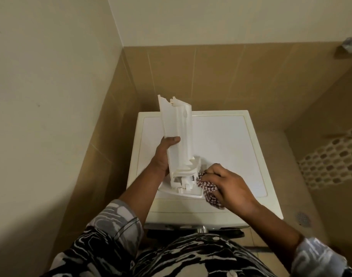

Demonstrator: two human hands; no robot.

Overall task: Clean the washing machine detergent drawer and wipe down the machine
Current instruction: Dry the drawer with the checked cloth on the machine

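The white detergent drawer is out of the machine and stands on end above the white washing machine top, its front panel down near the lid. My left hand grips the drawer's left side around the middle. My right hand is closed on a bunched red-and-white checked cloth, pressed against the drawer's lower right end by the front panel.
The machine sits in a corner, with a cream wall on the left and tan tiled walls behind. A white perforated laundry basket stands at the right. A floor drain lies on the tiled floor to the right.
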